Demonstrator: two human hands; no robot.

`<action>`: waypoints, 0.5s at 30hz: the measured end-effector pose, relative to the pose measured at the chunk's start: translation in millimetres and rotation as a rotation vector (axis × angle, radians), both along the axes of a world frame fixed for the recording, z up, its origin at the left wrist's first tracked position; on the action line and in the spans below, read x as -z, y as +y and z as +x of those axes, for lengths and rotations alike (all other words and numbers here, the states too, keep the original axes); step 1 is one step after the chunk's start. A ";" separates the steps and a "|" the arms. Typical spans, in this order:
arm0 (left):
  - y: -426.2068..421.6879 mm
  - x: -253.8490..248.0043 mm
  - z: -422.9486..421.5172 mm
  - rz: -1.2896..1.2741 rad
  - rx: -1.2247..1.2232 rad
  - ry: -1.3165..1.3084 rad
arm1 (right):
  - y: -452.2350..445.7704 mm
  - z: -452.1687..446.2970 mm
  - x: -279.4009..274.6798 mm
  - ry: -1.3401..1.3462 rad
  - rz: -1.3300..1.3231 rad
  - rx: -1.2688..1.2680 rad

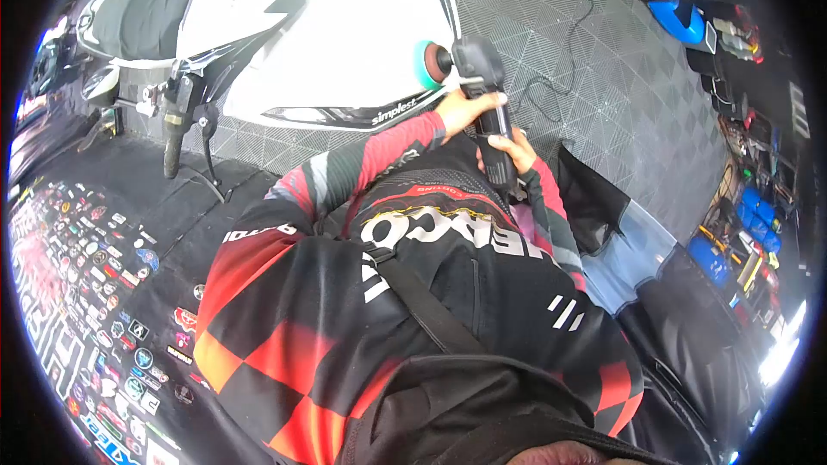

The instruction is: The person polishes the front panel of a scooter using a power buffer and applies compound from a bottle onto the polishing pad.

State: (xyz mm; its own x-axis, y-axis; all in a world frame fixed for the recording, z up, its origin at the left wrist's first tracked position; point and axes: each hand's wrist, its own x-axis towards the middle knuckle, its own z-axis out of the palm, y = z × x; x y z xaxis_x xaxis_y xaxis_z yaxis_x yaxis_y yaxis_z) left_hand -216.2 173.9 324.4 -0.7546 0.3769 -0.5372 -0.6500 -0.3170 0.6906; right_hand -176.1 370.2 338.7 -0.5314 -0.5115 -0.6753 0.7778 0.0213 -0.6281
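Floor: grey ribbed tile [629, 103] spreads under everything and fills the upper right of the head view.

White two-wheeler [258, 30]: at upper left, its broad white panel [370, 30] facing the camera. Progress, as judged: work on this panel appears under way, with the tool at its right-hand edge. The panel is bright and near-blown in the picture; no line between treated and untreated areas can be made out, so the share done and the share left cannot be told. Nothing suggests completion, since the tool is held up at the panel.

Polisher [488, 103]: a black hand tool, its head just right of the panel edge, its body running down toward the person's chest.

Left hand [469, 112]: fingers curled about the upper body of the polisher, directly below the head. Right hand [517, 152]: fingers wrapped round the lower grip, thumb across the near side. Tool thus lies within both sets of fingers, left one higher, right one lower.

Teal pad [425, 65]: seen nearly edge-on, left of and beyond the left fingers, over the panel's edge. Looks to be touching; firm contact not confirmable from this angle.
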 end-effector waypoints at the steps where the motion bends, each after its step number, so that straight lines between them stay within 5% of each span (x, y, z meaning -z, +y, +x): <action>1: -10.2 1.8 -5.1 0.040 -0.074 0.026 | -15.0 -12.3 -7.3 0.033 -0.038 -0.012; 3: -35.0 -58.0 -20.3 -0.058 -0.261 0.160 | -41.9 -37.4 -14.4 0.076 -0.121 -0.042; 8: -73.5 -72.9 -30.7 -0.222 -0.283 0.174 | -84.3 -71.2 -26.8 0.198 -0.157 -0.133; 15: -8.7 12.8 1.1 -0.028 -0.081 0.080 | -21.2 1.3 6.7 0.070 0.006 0.050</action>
State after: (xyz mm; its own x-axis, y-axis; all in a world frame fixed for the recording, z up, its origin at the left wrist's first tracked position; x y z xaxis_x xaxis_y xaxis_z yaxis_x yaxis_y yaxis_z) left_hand -215.1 165.2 311.6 -0.8229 0.2983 -0.4837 -0.5655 -0.3459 0.7487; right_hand -174.9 349.0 332.0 -0.6020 -0.4796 -0.6383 0.7321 -0.0125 -0.6811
